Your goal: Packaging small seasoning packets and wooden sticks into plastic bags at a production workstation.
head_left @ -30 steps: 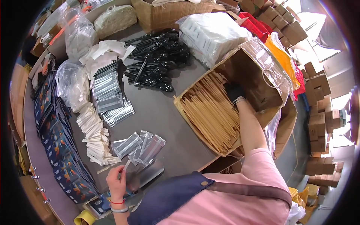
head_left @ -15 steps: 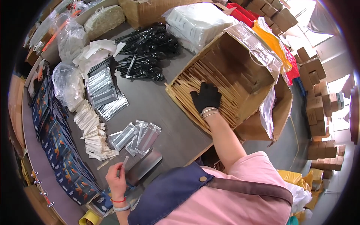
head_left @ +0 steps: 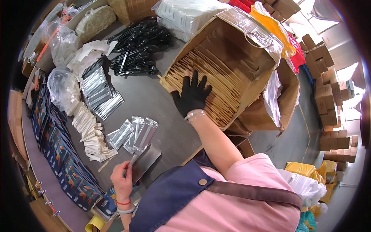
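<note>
My right hand (head_left: 192,92), in a black glove with a bare fingertip showing, lies spread over the thin wooden sticks (head_left: 220,91) in the tilted cardboard box (head_left: 253,67). Its fingers are apart and nothing is gripped in them. At the lower left, my left hand (head_left: 122,179) is bare and closed in a pinch on a narrow pale strip (head_left: 133,159). Just beside that hand is a smooth dark grey metal-looking plate (head_left: 148,162). Several silver sachets (head_left: 143,135) lie on the grey table (head_left: 174,131) beyond the plate.
Small white paper packets (head_left: 91,135) and stacked silver sachets (head_left: 96,89) lie left of centre. Dark blue printed pouches (head_left: 63,166) line the left edge. Black plastic spoons (head_left: 141,58) are heaped at the back, near a plastic-wrapped white bundle (head_left: 185,13). Another open carton (head_left: 288,96) stands right of the box.
My right hand has shifted left and nearer the box's near side, its fingers now spread wider. My left hand still pinches the strip, now in front of the plate. The whole view has shifted slightly.
</note>
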`<control>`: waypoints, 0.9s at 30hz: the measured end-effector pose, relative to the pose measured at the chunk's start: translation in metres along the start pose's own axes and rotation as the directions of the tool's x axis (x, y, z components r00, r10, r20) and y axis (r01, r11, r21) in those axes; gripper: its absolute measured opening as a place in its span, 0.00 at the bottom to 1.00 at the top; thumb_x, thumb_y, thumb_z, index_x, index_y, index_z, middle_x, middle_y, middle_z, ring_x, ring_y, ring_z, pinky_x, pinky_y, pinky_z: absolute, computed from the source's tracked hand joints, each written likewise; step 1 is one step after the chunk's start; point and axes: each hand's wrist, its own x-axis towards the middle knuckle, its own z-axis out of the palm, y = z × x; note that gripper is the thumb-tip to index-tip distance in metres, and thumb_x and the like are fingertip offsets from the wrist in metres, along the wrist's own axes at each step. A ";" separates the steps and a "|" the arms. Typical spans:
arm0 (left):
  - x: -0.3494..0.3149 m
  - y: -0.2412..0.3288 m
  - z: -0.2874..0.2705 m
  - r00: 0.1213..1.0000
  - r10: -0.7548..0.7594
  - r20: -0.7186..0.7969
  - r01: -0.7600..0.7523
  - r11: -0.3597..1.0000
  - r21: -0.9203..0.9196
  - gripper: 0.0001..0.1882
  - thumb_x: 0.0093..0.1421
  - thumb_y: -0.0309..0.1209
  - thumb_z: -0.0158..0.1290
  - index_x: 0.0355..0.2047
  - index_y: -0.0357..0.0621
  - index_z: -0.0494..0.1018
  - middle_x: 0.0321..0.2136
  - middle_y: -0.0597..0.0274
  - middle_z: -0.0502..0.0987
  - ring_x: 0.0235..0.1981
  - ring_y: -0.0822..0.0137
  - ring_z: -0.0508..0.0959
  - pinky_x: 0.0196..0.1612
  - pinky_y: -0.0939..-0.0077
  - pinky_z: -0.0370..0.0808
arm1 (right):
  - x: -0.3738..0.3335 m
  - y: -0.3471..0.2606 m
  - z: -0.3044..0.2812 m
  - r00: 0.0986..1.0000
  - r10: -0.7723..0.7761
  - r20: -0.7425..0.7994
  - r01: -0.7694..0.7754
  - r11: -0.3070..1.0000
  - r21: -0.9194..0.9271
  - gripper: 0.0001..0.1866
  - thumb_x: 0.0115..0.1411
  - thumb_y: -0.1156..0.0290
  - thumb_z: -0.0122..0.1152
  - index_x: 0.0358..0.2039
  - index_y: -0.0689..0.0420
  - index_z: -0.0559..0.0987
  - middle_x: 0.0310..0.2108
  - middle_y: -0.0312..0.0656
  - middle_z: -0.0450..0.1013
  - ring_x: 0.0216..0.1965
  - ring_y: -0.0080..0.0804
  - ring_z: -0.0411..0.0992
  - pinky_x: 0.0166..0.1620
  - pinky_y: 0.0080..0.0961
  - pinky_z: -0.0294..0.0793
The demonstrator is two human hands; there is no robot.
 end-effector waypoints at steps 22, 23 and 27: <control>0.083 -0.023 0.060 0.975 0.212 0.064 -0.221 0.918 0.330 0.12 0.44 0.24 0.65 0.29 0.42 0.74 0.35 0.58 0.74 0.37 0.53 0.73 0.40 0.61 0.71 | -0.026 0.152 -0.047 0.983 -0.033 -0.182 0.104 0.913 0.395 0.10 0.54 0.72 0.67 0.36 0.62 0.79 0.34 0.49 0.77 0.38 0.48 0.76 0.42 0.34 0.75; 0.081 -0.020 0.060 0.975 0.211 0.069 -0.222 0.918 0.328 0.12 0.44 0.24 0.65 0.29 0.42 0.74 0.35 0.58 0.74 0.37 0.53 0.73 0.40 0.61 0.71 | -0.022 0.156 -0.047 0.992 0.027 -0.124 0.035 0.882 0.470 0.11 0.54 0.71 0.68 0.36 0.61 0.80 0.34 0.49 0.77 0.37 0.47 0.77 0.41 0.33 0.75; 0.077 -0.008 0.059 0.992 0.123 0.035 -0.127 0.949 0.288 0.18 0.43 0.24 0.67 0.34 0.43 0.74 0.34 0.58 0.74 0.35 0.55 0.73 0.40 0.61 0.71 | -0.023 0.158 -0.038 0.997 -0.066 -0.034 0.074 0.901 0.428 0.13 0.54 0.68 0.70 0.38 0.60 0.82 0.35 0.47 0.77 0.37 0.43 0.78 0.41 0.31 0.76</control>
